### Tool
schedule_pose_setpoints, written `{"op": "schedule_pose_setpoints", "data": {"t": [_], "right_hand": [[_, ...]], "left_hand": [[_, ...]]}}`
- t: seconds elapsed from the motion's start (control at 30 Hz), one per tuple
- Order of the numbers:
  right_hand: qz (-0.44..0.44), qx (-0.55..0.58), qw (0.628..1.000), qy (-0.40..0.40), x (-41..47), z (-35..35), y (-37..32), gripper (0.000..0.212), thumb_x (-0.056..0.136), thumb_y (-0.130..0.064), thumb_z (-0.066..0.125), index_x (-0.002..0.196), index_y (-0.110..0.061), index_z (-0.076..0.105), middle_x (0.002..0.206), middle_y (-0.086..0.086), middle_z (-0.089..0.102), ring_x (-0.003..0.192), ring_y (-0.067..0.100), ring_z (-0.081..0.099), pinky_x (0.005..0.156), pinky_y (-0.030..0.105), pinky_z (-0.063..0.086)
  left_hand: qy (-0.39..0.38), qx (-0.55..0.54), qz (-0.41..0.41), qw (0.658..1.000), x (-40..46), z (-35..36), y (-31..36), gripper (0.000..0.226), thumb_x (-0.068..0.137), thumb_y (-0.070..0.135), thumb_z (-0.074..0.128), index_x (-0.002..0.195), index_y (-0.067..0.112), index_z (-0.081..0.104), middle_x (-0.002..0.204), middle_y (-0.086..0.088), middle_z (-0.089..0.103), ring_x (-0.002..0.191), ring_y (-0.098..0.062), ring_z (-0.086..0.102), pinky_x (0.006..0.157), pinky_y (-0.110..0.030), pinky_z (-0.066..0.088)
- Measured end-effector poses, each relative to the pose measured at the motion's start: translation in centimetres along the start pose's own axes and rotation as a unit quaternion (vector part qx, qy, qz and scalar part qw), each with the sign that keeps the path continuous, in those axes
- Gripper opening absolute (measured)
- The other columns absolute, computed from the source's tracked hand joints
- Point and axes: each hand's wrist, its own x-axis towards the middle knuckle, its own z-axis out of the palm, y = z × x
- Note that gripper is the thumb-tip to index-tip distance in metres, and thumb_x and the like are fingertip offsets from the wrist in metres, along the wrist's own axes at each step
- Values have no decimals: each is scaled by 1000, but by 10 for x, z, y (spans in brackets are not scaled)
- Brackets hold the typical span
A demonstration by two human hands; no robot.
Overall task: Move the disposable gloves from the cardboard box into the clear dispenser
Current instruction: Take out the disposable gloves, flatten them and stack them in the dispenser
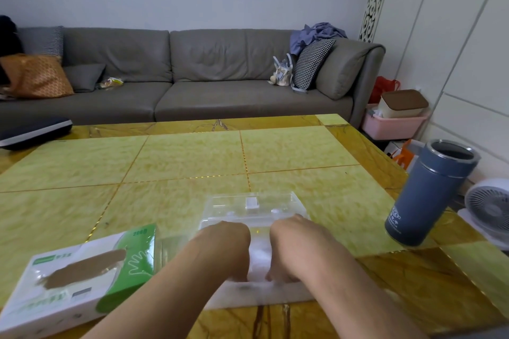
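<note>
Both hands down in the clear dispenser [252, 208]

My left hand [230, 252] and right hand [286, 250] curl over the gloves [260, 252]; grip unclear. I'd press evenly, keeping the stack flat.

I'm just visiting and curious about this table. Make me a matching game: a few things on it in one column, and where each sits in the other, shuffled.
Things:
1. cardboard box
2. clear dispenser
3. blue flask
4. dark cushion

Places:
A. near the table's right edge
B. middle front, under both hands
C. far left edge of the table
D. front left corner

Pairs: 1-D, 2-B, 3-A, 4-C

The left hand and right hand both reach down into the dispenser.
</note>
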Motion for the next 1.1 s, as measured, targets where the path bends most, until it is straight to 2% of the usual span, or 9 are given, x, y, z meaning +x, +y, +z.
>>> {"op": "schedule_pose_setpoints", "data": {"t": [0.1, 0.27, 0.37, 0.43, 0.5, 0.67, 0.83, 0.93, 1.1], "right_hand": [[18, -5, 999, -51, 11, 2, -4, 36, 90, -28, 79, 72, -16, 51, 100, 9, 48, 61, 17, 48, 65, 32, 45], [44, -12, 996, -75, 24, 9, -6, 28, 93, -25, 70, 81, -14, 49, 117, 14, 46, 69, 19, 54, 61, 31, 43], [72, -15, 991, -113, 28, 11, -8, 25, 95, -26, 67, 86, -11, 49, 128, 14, 45, 80, 20, 58, 73, 31, 46], [73, -12, 991, -111, 30, 10, -8, 21, 94, -24, 67, 90, -11, 51, 136, 14, 47, 72, 18, 55, 68, 31, 46], [72, -19, 991, -113, 32, 11, -6, 16, 93, -20, 65, 94, -10, 53, 135, 13, 49, 65, 17, 50, 66, 29, 46], [68, -36, 991, -112, 30, 10, -6, 18, 92, -24, 68, 89, -12, 55, 120, 12, 51, 58, 17, 47, 52, 28, 41], [69, -54, 988, -127, 26, 6, -7, 26, 92, -26, 69, 78, -14, 50, 93, 12, 41, 61, 18, 45, 56, 28, 40], [63, -58, 987, -135, 27, 5, -8, 31, 92, -34, 72, 79, -14, 52, 108, 17, 48, 80, 21, 54, 73, 30, 45], [37, -49, 994, -93, 22, 9, -4, 30, 94, -35, 70, 116, -16, 62, 105, 3, 64, 75, 15, 55, 73, 27, 47]], "left_hand": [[3, -22, 0, 1000, 5, 6, -5, 28, 92, 28, 75, 83, 17, 50, 77, 3, 52, 68, -16, 51, 49, -23, 32], [21, -5, 31, 999, 0, 11, -18, 32, 94, 27, 73, 77, 15, 48, 72, 1, 48, 57, -12, 43, 48, -23, 33], [49, 63, 51, 996, -7, 7, -19, 15, 94, 20, 73, 102, 10, 65, 97, -5, 60, 85, -20, 59, 69, -27, 46], [59, 132, 68, 987, -11, 3, -17, 23, 98, 25, 69, 115, 10, 65, 122, -12, 58, 115, -28, 53, 88, -32, 42], [70, 226, 84, 968, -13, -1, -13, 25, 101, 32, 62, 116, 13, 64, 125, -12, 57, 120, -30, 49, 98, -34, 36], [18, 212, 69, 975, -7, -4, -5, 12, 97, 12, 62, 87, 14, 56, 78, -1, 48, 67, -16, 48, 52, -26, 31], [-39, 166, 89, 981, 0, -5, 1, 8, 95, 4, 63, 100, 10, 63, 81, -3, 50, 76, -21, 51, 72, -32, 42], [-52, 140, 96, 984, -4, -9, -1, 23, 96, 6, 65, 119, 3, 65, 97, -8, 58, 66, -21, 48, 60, -29, 40], [0, 66, 122, 990, -24, -11, -18, 11, 99, 15, 67, 103, 6, 64, 74, -2, 47, 63, -17, 46, 50, -28, 33]]}}
